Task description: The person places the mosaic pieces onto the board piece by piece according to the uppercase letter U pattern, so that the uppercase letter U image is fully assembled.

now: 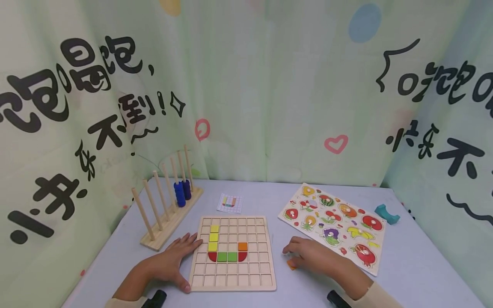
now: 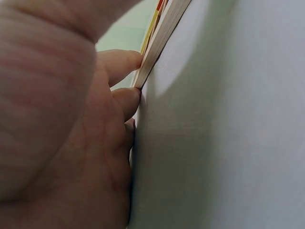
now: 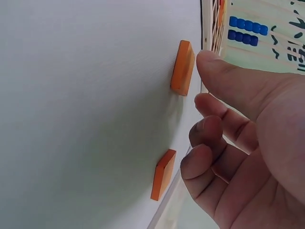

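Note:
A wooden grid board [image 1: 262, 280] lies on the table, bearing yellow, red, green and orange tiles in a J-like shape. Along its left edge, my left hand [image 1: 169, 259] is spread, with the thumb at the near corner; the left wrist view shows fingertips touching the board's side [image 2: 159, 45]. To the right of the board, my right hand [image 1: 310, 255] is over the table with loosely bent fingers and nothing gripped. One orange tile [image 3: 183, 69] lies near its thumb and a second orange tile [image 3: 163, 175] lies below its fingertips. The head view shows just one loose orange tile [image 1: 291, 265].
Behind the board lies a small pattern card [image 1: 230, 203]. A wooden peg rack [image 1: 161, 237] with blue beads stands at the left. A fruit puzzle board [image 1: 292, 218] lies to the right, with a teal curved piece [image 1: 387, 214] beyond it. Curtains [image 1: 265, 107] surround the table.

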Demonstrator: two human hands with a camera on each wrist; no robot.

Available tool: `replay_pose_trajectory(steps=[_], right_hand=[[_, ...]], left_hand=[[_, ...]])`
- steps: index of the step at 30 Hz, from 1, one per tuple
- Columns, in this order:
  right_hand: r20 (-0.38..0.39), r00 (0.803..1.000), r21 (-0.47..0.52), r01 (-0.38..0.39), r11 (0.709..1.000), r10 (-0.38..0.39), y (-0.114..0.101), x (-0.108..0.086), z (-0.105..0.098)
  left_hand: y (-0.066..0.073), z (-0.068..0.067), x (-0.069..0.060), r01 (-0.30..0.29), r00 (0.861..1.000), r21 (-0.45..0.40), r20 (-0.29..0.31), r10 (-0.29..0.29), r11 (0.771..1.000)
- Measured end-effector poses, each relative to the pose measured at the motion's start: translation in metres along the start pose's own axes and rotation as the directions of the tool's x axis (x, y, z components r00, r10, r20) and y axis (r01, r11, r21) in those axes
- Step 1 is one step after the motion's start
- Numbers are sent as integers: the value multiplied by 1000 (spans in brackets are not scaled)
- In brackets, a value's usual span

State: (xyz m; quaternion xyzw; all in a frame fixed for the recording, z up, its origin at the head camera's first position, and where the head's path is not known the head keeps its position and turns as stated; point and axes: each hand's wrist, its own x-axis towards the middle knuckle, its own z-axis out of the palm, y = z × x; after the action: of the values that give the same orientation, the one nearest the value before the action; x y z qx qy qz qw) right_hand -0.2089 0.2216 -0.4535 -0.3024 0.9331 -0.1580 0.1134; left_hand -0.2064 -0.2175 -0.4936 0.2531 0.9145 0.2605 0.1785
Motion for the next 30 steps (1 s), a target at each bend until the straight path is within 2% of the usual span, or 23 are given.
replay_pose_trajectory(steps=[11, 30], right_hand=[[40, 999, 90, 18, 996, -22, 7, -13, 0], [31, 999, 29, 29, 999, -30, 6, -8, 4]], left_hand=[[-1, 1, 1, 9, 1000, 14, 0, -9, 1000], [2, 0, -1, 0, 1000, 4, -4, 0, 1000]])
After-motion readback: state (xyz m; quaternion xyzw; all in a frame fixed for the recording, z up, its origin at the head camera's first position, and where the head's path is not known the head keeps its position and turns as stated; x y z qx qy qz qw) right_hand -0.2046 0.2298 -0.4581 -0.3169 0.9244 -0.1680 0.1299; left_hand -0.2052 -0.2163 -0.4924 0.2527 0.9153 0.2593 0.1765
